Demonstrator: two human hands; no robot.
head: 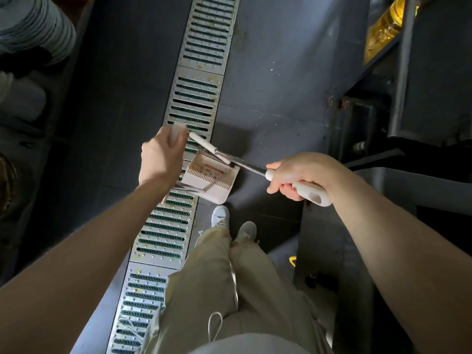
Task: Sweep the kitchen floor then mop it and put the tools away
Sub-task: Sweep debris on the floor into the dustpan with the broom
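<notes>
My right hand grips the white handle of a broom, whose metal shaft slants down and left toward the floor. The broom's head is hidden behind a white dustpan with a comb edge, which holds some reddish scraps. My left hand grips the white top of the dustpan's upright handle. The dustpan stands partly on the metal drain grate, just ahead of my white shoes.
The slotted grate runs lengthwise down a dark grey floor. Stacked white plates sit at the upper left. Dark metal equipment legs and frames crowd the right side, with a yellow oil container above.
</notes>
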